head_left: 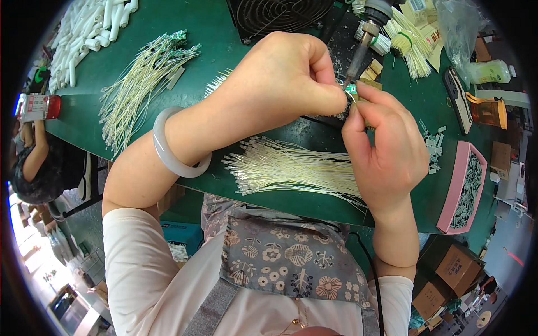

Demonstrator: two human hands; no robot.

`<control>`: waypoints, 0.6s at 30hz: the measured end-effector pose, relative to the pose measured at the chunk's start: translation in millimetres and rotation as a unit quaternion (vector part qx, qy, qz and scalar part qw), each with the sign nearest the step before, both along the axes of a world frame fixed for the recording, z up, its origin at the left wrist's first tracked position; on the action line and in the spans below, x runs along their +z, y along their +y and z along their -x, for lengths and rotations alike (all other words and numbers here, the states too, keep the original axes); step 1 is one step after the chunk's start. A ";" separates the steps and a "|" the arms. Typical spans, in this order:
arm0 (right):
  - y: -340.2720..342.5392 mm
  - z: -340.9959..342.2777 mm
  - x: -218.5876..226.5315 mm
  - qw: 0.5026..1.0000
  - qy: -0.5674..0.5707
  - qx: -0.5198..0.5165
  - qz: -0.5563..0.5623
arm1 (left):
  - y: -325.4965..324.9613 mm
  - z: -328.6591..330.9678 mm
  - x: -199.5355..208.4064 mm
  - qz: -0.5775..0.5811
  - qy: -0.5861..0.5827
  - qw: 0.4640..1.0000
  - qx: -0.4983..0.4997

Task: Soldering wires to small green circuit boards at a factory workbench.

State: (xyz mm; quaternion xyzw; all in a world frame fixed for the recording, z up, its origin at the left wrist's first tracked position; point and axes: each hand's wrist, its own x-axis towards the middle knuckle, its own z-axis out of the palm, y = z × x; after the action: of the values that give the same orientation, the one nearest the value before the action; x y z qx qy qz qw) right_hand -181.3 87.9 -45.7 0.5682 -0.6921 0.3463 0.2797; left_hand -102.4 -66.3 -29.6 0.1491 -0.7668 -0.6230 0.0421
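Observation:
My left hand [297, 75] reaches across from the left, thumb and forefinger pinched on a thin white wire [351, 96]. Facing it, my right hand [389, 140] grips a small green circuit board [351, 89] between its fingertips. The soldering iron [359, 56] points down from above, its tip right at the board; whether they touch is too small to tell. Both hands' fingertips are close together there, partly hiding the wire's ends. Below my hands lies a bundle of pale thin wires [297, 168] with clear tips at the left end.
At the left lie wires with green boards [148, 78] and white tubes [92, 42]. A black fan [283, 17] stands at the back. To the right are a pink box [455, 190] of small grey pieces, a phone [458, 101] and a bottle [490, 71]. Another person [42, 162] sits far left.

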 end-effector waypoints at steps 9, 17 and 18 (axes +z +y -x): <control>0.6 0.8 -0.4 1.000 0.007 -0.001 0.005 | 1.3 -1.3 4.0 0.029 0.006 1.000 0.000; 1.2 1.7 2.1 1.000 -0.008 0.001 -0.006 | 5.5 -3.3 2.2 0.169 0.078 0.982 0.014; 3.3 3.8 5.4 1.000 -0.030 0.003 -0.004 | 5.3 -3.6 0.9 0.243 0.109 0.964 0.010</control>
State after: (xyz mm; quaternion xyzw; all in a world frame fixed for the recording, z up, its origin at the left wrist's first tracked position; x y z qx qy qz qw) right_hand -185.1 91.2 -40.3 0.5606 -0.7000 0.3608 0.2559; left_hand -98.8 -60.9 -28.8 0.0734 -0.8843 -0.4301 0.1664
